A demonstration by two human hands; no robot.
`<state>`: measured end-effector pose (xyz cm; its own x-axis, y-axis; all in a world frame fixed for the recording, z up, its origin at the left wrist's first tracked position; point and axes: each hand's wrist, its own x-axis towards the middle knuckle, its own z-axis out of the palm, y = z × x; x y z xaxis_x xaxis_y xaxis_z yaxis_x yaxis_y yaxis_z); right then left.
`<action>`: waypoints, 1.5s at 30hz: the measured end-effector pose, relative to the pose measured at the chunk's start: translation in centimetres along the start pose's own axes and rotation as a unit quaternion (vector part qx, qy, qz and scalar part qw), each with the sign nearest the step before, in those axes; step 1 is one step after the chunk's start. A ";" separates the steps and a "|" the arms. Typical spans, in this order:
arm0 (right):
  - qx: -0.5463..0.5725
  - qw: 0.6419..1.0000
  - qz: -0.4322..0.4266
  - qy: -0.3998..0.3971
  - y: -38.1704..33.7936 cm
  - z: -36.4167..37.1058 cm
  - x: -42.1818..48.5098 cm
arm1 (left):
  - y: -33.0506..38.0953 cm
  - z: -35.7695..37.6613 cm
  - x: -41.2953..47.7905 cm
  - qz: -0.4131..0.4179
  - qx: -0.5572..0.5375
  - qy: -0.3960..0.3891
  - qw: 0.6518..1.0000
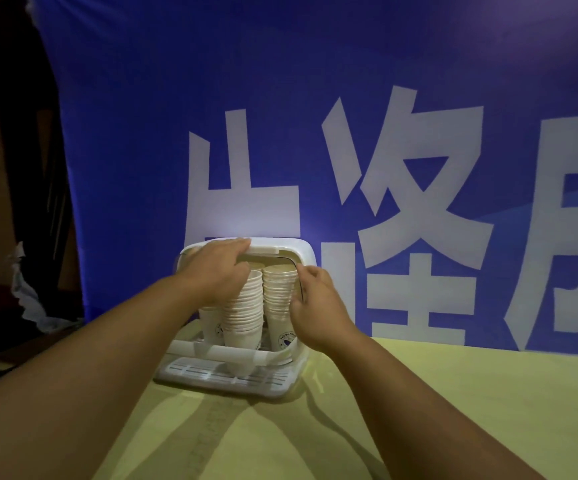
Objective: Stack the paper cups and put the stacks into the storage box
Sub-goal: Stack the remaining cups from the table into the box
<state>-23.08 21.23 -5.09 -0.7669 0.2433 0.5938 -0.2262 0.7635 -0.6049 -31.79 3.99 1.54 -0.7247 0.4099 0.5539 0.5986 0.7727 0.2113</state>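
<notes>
A white plastic storage box (294, 252) stands on the yellow table (419, 393) with its front open. Inside stand tall stacks of white paper cups: a middle stack (244, 313), a right stack (278, 299) and a left stack (211, 327) partly hidden behind my arm. My left hand (216, 268) reaches over the top of the middle stack, with its fingertips touching the box's upper front rim. My right hand (315, 299) holds the right stack from its right side, fingers curled against the cups.
The box's slotted white base tray (225, 374) juts toward me. A blue banner (349, 133) with large white characters hangs right behind the table. Dark clutter and crumpled white material (28, 289) lie at the left, beyond the table edge.
</notes>
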 end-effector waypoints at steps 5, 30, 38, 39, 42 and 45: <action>0.006 1.000 0.017 0.002 -0.8 -0.8 0.1 | -0.4 -1.0 -0.1 -0.006 -0.029 -0.031 0.999; -0.063 0.995 -0.035 -0.062 -2.7 -0.4 -1.3 | -2.2 1.1 -3.9 0.006 0.036 0.136 0.990; -0.041 0.998 -0.040 -0.024 -3.2 -0.9 -1.3 | -2.0 1.1 -4.1 0.014 0.060 0.154 0.986; -0.033 0.999 -0.039 -0.017 -3.3 -1.0 -1.2 | -2.3 1.0 -4.4 0.016 0.047 0.150 0.987; -0.026 0.999 -0.038 -0.009 -3.6 -1.0 -1.2 | -2.8 0.9 -5.2 0.027 0.032 0.143 0.989; -0.026 0.999 -0.034 -0.016 -3.9 -0.8 -1.6 | -2.8 0.8 -5.4 0.034 0.038 0.146 0.988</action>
<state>-20.50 18.35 -3.20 -0.7701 0.1701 0.6149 -0.2479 0.8083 -0.5341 -29.88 0.01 -2.72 -0.5476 0.3128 0.7760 0.6065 0.7873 0.1107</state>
